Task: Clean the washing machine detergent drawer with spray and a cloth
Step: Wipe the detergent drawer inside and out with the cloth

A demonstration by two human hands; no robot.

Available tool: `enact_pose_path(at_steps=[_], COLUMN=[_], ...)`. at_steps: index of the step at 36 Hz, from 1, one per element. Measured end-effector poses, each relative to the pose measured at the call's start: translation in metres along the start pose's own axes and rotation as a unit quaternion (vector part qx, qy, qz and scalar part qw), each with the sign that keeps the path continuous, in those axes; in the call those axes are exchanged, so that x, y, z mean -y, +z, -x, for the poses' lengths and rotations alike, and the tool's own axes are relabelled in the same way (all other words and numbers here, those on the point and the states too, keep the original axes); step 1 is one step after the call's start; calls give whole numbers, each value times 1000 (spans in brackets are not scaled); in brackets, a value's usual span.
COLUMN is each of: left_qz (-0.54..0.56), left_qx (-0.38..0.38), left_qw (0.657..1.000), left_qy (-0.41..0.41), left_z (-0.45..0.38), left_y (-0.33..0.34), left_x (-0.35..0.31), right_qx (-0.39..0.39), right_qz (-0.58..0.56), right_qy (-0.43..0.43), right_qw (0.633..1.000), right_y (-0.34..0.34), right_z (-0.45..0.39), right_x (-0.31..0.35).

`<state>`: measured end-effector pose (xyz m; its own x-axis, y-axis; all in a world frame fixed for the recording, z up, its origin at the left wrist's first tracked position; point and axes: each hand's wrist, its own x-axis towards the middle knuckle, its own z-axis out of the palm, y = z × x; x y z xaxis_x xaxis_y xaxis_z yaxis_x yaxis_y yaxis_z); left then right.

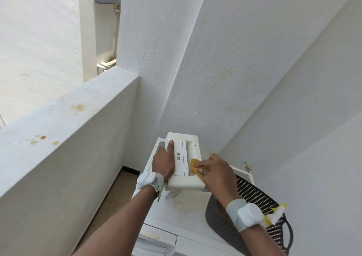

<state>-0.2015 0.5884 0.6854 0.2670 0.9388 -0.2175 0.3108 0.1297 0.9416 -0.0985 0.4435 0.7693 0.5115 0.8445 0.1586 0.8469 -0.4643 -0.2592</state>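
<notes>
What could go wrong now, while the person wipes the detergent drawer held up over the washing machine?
1. The detergent drawer is held in the air by the left hand alone; pressure from the yellow cloth under the right hand could make it slip and fall onto the washing machine.
2. The spray bottle lies in the dark perforated basket near the right forearm; the arm might knock it.

left hand (163, 163) thumb out flat, fingers wrapped | my right hand (215, 172) curled, pinching | both wrists strapped, arms reaching forward
</notes>
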Motion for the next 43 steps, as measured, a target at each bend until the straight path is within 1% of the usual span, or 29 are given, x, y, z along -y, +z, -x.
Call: enact_pose_path(at_steps=[2, 4, 8, 12, 14, 17, 19, 21, 23, 25, 28, 32, 34, 37, 38, 41, 43], left_qz=[1, -2, 0, -2, -4, 2, 13, 21, 25, 17, -10, -38, -43, -52, -47, -42, -50], left_qx=[2, 3, 4, 2, 0, -2, -2, -8, -8, -7, -4, -7, -8, -8, -7, -5, 1], left_qw=[1000, 1000, 1000, 1000, 1000, 1000, 1000, 1000, 1000, 1000, 1000, 999, 999, 998, 999, 999, 999], left_qy=[8, 9, 1, 4, 7, 10, 9, 7, 8, 10, -8, -24, -28, -22, -21, -12, -15], left_z=[0, -1, 0, -2, -1, -3, -3, -2, 0, 3, 4, 4, 3, 4, 2, 1, 5], left_y=[0, -1, 0, 0, 1, 0, -1, -3, -3, 0, 8, 9, 10, 11, 10, 7, 8], left_x=[0, 0, 2, 2, 3, 4, 6, 9, 7, 3, -2, -2, -4, -5, -6, -4, -5], right_qx=[-47, -78, -109, -125, -119, -92, -67, -56, -65, -77, -88, -95, -106, -126, -128, -113, -107], right_qz=[-10, -10, -38, -57, -52, -34, -25, -16, 12, 25, 12, -29, -29, -9, 5, 23, 20], right_qy=[19, 34, 84, 102, 79, -22, -78, -100, -72, -4, 67, 105, 126, 162, 157, 162, 190], right_qw=[999, 996, 990, 985, 988, 995, 994, 993, 995, 997, 994, 989, 986, 979, 979, 980, 976], right_y=[4, 9, 14, 28, 38, 56, 59, 53, 44, 36, 29, 30, 30, 33, 34, 36, 31], right_z=[-11, -28, -64, -95, -100, -98, -97, -101, -105, -109, -106, -78, -57, -23, -16, 10, 28], right_x=[-2, 0, 6, 20, 33, 60, 66, 60, 48, 35, 21, 13, 13, 12, 14, 19, 19])
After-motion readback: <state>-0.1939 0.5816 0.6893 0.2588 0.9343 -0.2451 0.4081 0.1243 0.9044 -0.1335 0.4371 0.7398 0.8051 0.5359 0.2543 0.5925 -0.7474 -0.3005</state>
